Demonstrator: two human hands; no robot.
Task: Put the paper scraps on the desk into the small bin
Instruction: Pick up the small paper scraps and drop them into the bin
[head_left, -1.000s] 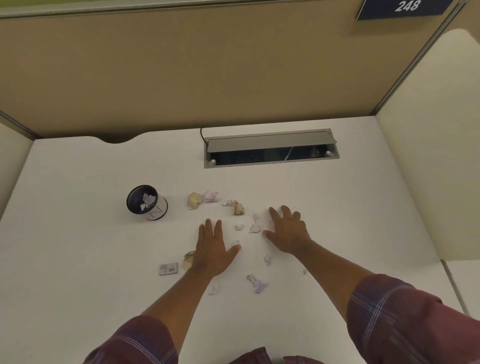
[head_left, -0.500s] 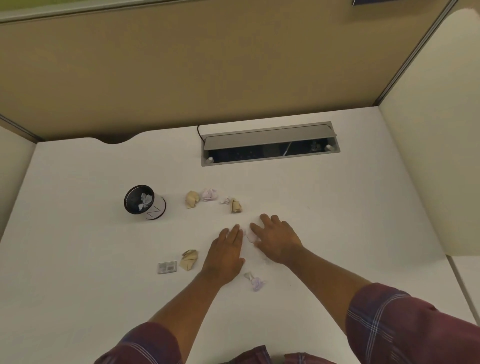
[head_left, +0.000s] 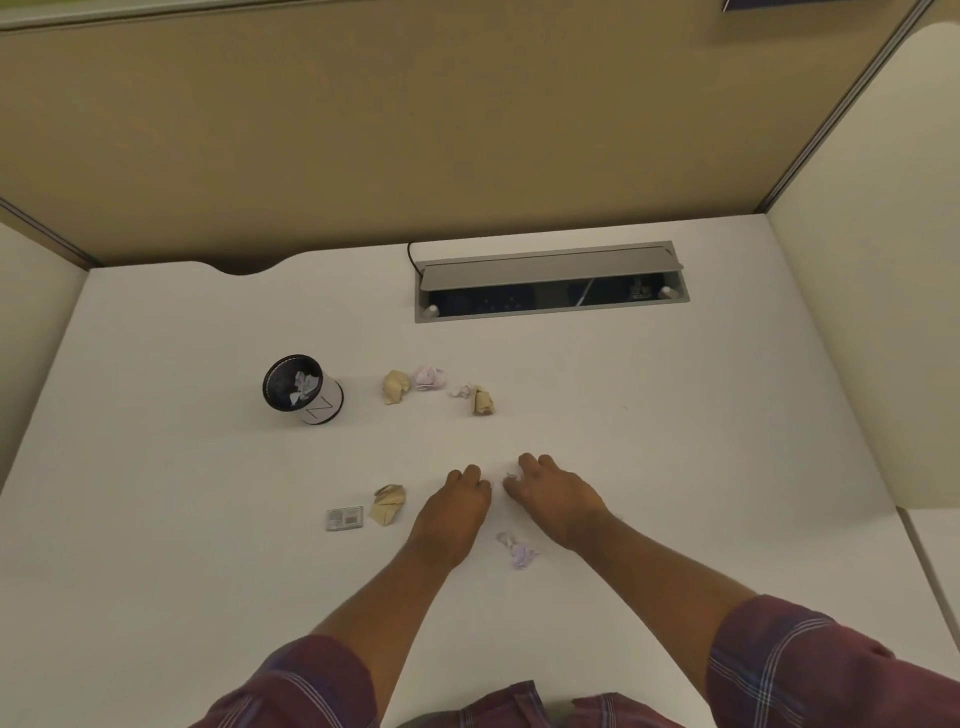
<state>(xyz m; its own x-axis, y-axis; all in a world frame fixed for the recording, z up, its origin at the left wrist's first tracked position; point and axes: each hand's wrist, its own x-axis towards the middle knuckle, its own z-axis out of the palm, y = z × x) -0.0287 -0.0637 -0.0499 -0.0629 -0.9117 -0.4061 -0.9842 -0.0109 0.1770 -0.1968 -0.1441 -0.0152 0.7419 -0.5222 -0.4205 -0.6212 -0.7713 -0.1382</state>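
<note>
Crumpled paper scraps are seen scattered over the white worktop (head_left: 675, 415), some tan and some pale lilac or white. A tan scrap (head_left: 396, 386) and a lilac scrap (head_left: 429, 377) lie touching each other to the right of the small bin (head_left: 303, 389), with a small white scrap (head_left: 460, 391) and another tan scrap (head_left: 482, 401) further right. A folded tan scrap (head_left: 387, 504) lies just beside a small grey card (head_left: 345, 518), left of the left hand (head_left: 453, 512). A lilac scrap (head_left: 517, 551) lies between the two wrists. The bin is a small round white container with a dark rim, standing upright, with white paper already inside.

Both hands are held palm down on the worktop, fingers curled inward. A white scrap (head_left: 512, 476) is seen at the fingertips of the right hand (head_left: 558, 501); whether it is pinched cannot be told. What the left fingers hold cannot be told.

Compared with half a second earlier, the fingers of both hands have been drawn in from a flatter spread, and the hands have been brought closer together.
</note>
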